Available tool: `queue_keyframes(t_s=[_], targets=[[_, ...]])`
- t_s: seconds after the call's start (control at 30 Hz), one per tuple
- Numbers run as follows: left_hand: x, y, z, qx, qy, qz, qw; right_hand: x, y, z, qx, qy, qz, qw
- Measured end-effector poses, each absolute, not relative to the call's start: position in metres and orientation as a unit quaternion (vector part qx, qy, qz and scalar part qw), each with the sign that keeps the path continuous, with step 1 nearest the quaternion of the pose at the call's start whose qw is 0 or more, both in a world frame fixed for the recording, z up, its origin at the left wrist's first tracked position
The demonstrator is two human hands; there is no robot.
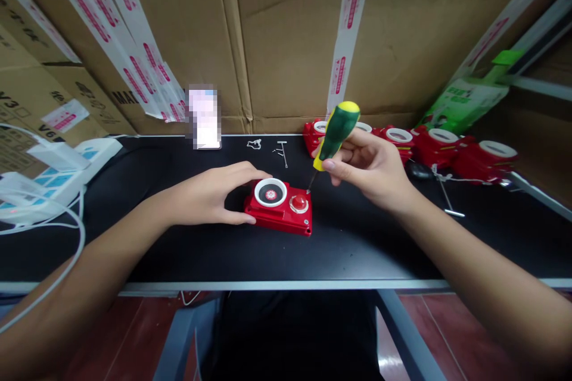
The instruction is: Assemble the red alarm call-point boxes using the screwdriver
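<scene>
The red device (279,223) lies on the desk (348,259); a strip of black surface separates it from the front edge (313,285), and more extends to its right. The left hand (214,193) clasps its left end. The right hand (375,169) grips a screwdriver (338,131), tip at its rear-right corner. Far right of it, behind, stands a green bag (469,101), contents indiscernible.

Moderate, diffuse light was recorded. A soft sheen was noted on the table (333,253), highlights on the red device (277,221), and glare on the floor (389,362). Edges were stretched; the green packet (467,101) was blurred; the phone screen (205,122) was pixelated.
</scene>
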State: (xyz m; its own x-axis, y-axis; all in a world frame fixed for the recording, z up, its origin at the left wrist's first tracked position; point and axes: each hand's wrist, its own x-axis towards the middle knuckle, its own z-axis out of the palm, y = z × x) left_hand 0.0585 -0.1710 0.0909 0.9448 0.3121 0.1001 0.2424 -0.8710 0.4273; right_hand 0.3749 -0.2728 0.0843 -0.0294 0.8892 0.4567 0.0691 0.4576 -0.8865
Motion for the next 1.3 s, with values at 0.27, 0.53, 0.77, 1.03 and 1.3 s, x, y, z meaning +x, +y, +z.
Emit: queue_keyframes(t_s=[0.27,0.53,0.77,1.03,1.3], targets=[[0.0564,-0.17,0.0886,0.96,0.147,0.082,0.224,0.3789,-0.2771,0.084,-0.381,-0.646,0.339,0.568],[0.0583,-0.1723,0.091,0.961,0.144,0.083,0.222,0.3818,-0.2756,0.0822,-0.382,-0.636,0.361,0.565],[0.0578,-0.173,0.0918,0.963,0.147,0.078,0.213,0.3748,-0.2746,0.0861,-0.41,-0.634,0.365,0.544],[0.0585,-0.1742,0.0924,0.962,0.154,0.076,0.214,0.3805,-0.2709,0.0796,-0.421,-0.629,0.347,0.554],[0.0579,-0.1716,0.0898,0.962,0.149,0.087,0.212,0.3814,-0.2759,0.0777,-0.413,-0.666,0.313,0.537]])
